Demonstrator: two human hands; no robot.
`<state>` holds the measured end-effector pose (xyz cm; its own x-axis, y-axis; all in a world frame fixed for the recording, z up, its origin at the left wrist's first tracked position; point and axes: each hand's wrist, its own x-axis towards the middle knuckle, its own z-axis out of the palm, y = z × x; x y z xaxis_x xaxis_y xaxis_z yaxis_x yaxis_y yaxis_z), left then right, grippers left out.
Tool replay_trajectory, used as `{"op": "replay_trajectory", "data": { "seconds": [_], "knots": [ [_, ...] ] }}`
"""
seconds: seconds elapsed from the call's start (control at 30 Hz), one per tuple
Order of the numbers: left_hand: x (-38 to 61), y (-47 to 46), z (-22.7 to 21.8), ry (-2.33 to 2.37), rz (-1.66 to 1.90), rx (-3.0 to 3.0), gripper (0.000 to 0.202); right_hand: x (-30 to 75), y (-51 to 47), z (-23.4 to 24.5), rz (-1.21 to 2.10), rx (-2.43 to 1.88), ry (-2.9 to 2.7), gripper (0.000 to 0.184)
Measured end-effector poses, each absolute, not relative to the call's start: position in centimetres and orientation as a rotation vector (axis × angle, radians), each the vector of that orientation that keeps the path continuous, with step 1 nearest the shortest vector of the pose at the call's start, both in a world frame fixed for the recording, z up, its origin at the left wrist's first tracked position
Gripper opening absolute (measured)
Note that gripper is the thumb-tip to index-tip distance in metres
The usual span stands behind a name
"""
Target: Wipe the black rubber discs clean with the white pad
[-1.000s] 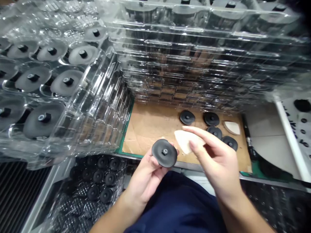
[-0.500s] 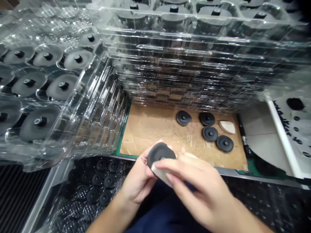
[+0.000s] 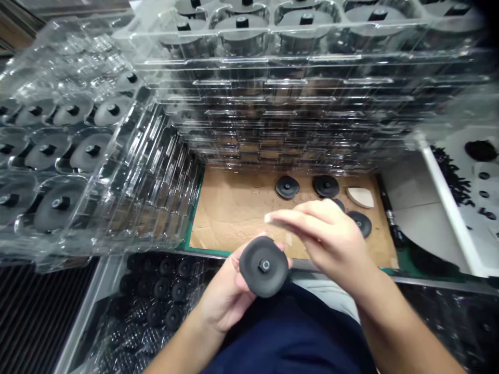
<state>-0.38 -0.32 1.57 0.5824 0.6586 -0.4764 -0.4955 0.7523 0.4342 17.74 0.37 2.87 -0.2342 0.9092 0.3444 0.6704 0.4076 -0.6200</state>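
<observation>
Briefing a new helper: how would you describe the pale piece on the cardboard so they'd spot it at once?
Below the tall stack of clear plastic trays lies a brown cardboard sheet. Near its far right corner sits a pale wedge-shaped piece, the only light thing among round black discs.

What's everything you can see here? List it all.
Black studded discs: five, black, four on the cardboard, one partly behind the right hand, one in the left hand.
White wedge pad: one, white, on the cardboard.
Cardboard sheet: one, brown, centre.
Green mat: one, green, edging the cardboard.
Clear plastic trays: many, clear, stacked left and behind, holding discs.
Small black discs: many, black, in a clear tray, lower left.
White rail: one, white, right.
Left hand: one, bare, holding a disc.
Right hand: one, bare, raised, pale piece at its fingertips.
</observation>
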Motion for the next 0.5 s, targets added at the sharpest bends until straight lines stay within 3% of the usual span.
{"op": "replay_trajectory", "data": {
  "seconds": [0.1,0.3,0.5],
  "knots": [
    [-0.5,-0.4,1.3,0.604,0.682,0.22,0.055,19.2,-1.5,-1.0,0.595,-1.578,-1.826,0.027],
    [0.5,-0.5,0.9,0.629,0.657,0.231,0.049,18.9,-5.4,-6.7,0.785,-1.613,-1.785,0.024],
    [1.5,-0.4,1.9,0.607,0.554,0.276,0.05,19.1,-3.9,1.1,0.642,-1.569,-1.573,0.024]
  ]
}}
